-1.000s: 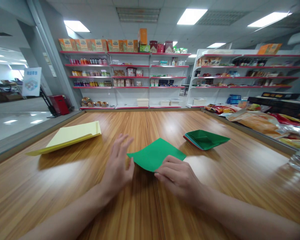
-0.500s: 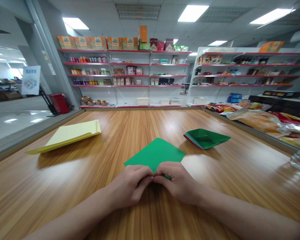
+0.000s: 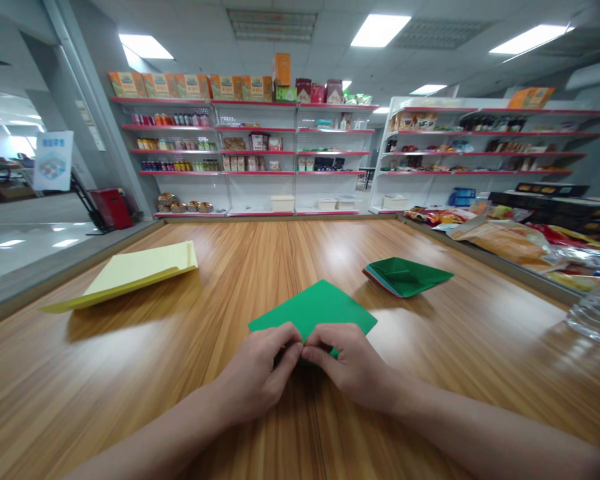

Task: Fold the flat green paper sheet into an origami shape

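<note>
A green sheet of paper lies on the wooden table with one corner pointing away from me. At its near edge my left hand pinches the paper between thumb and fingers. My right hand pinches the same edge right beside it, the two sets of fingertips nearly touching. My fingers hide the near corner. Beyond my right hand sits a folded green paper shape with red and blue layers under it. Off to the left rests a stack of pale yellow paper, its edges curling up.
A clear plastic bottle is at the right edge. Packaged snacks and dark boxes lie past the table's right rim. Shelves of goods stand behind the far edge. A red box is on the floor at left.
The green sheet has turned slightly, its far corner shifting right. My fingertips have moved a little along the near edge. The whole view has shifted slightly.
</note>
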The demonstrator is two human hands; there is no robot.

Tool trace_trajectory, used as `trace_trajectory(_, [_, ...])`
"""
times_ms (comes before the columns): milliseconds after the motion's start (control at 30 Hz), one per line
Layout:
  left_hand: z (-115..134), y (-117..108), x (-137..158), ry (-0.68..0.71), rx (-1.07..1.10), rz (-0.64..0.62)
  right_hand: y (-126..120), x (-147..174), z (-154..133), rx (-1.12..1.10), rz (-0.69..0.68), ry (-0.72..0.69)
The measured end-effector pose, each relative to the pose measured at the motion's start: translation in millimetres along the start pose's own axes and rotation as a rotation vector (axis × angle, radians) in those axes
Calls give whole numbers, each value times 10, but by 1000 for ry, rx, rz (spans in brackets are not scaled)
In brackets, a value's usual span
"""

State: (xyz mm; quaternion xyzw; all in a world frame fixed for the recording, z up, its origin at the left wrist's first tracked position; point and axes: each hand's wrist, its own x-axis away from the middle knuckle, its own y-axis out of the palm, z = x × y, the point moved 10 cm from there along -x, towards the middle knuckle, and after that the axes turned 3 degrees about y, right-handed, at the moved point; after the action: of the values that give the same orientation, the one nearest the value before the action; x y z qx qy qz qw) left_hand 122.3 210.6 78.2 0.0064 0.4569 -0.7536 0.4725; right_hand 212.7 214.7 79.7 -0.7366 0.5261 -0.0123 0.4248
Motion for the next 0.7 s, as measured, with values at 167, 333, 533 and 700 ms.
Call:
trace_trajectory(167, [-50, -68, -13, -30, 75, 93, 20, -11, -70, 10, 3, -43])
trace_trajectory(333, [16, -66, -13, 46, 65, 99, 8, 4, -113, -3, 39, -62])
trace_trajectory(533, [56, -157, 38, 20, 64, 183, 56, 33, -356, 64, 27, -210])
trace_trajectory(700, [-9, -251, 35, -89, 157, 210, 76, 66, -450, 113, 15, -287])
